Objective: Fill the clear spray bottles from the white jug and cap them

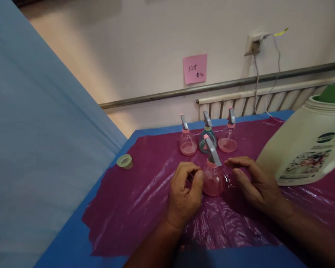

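A small pink bottle (213, 180) with a grey spout cap stands on the purple plastic sheet (134, 208). My left hand (184, 193) is curled beside it, thumb and fingers touching its left side. On the other side my right hand (254, 182) lies with fingers stretched out, just right of the bottle and apart from it. Behind stand a pink bottle (187, 143), a teal bottle (208, 139) and another pink bottle (228, 139), all with grey spouts.
A large white detergent jug (304, 149) with a green cap fills the right. A pale green cap (124, 161) lies at the sheet's left edge on the blue table cover (72, 238). Blue cloth hangs at left. A pink note (195, 68) and socket are on the wall.
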The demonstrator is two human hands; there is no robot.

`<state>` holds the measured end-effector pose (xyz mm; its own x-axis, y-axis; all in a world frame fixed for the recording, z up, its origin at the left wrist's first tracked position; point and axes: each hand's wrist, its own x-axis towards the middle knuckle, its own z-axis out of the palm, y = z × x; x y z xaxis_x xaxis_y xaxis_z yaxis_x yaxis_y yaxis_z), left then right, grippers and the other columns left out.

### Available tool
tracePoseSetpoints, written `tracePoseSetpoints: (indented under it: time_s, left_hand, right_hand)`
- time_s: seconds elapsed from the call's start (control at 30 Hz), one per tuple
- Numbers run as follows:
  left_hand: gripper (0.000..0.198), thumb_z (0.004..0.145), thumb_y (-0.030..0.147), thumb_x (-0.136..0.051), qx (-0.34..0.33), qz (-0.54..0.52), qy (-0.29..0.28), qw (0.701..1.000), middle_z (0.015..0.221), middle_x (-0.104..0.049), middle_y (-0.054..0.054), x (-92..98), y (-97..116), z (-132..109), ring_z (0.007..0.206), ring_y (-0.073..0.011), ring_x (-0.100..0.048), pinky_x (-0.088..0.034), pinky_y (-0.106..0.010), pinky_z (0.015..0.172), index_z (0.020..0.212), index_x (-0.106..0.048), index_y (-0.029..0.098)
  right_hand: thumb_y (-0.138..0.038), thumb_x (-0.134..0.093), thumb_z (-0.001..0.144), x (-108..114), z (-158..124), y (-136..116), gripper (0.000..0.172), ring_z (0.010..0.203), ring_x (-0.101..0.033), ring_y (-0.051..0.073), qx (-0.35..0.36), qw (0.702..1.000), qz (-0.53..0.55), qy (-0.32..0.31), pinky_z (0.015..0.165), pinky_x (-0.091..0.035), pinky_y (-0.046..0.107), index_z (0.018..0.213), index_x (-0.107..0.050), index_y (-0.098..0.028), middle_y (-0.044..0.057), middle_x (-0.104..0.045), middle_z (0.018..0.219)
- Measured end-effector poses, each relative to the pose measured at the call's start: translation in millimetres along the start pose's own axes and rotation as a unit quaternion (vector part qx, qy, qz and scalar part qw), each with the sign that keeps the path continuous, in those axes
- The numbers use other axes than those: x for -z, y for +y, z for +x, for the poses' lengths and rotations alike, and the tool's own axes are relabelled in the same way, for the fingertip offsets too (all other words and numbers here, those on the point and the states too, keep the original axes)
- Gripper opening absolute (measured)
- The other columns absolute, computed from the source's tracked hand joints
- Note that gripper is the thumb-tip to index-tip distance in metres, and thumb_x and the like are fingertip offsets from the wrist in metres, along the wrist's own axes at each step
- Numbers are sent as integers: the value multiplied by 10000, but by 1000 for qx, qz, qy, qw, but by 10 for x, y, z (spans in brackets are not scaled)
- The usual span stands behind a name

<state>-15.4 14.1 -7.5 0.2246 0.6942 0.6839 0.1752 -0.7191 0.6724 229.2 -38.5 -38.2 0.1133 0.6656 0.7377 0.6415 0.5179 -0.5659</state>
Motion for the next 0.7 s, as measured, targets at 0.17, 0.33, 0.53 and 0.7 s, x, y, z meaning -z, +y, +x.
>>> tracePoseSetpoints:
  time_s: [0.17,0.33,0.53,0.7]
  left_hand:
    - [181,1094,164,-713,-26,33,-26,999,1188,-774,-46,-3,-12,20,1084,-184,-748,-593,-301,949,1252,-736,251]
    - [146,1092,166,-726,-26,29,-44,998,1177,-776,-40,-3,-40,11,1077,-176,-751,-599,-296,945,1208,-750,251]
    - [272,1043,186,-791,14,29,-57,998,1227,-775,-48,-20,-122,-33,1094,-204,-745,-613,-337,948,1296,-741,273]
    - [420,996,224,-830,74,24,-95,992,1374,-745,-82,-45,-180,-65,1230,-266,-739,-622,-462,1097,1397,-719,287]
  right_hand:
    - [-268,-678,1140,-14,-26,-58,308,1174,-821,223,38,999,-8,-37,1068,-670,380,1446,-706,-290,70,-834,1290]
    - [-194,-704,1111,-51,-33,-104,325,1198,-806,210,63,997,2,-51,1056,-668,360,1419,-709,-298,63,-816,1294]
    - [-208,-718,1100,-122,-57,-94,352,1282,-795,248,48,998,2,-44,1121,-670,427,1435,-716,-316,81,-806,1368]
    - [-341,-744,1113,-171,-84,-35,467,1309,-792,283,10,996,-12,-83,1149,-678,495,1566,-638,-301,119,-782,1457]
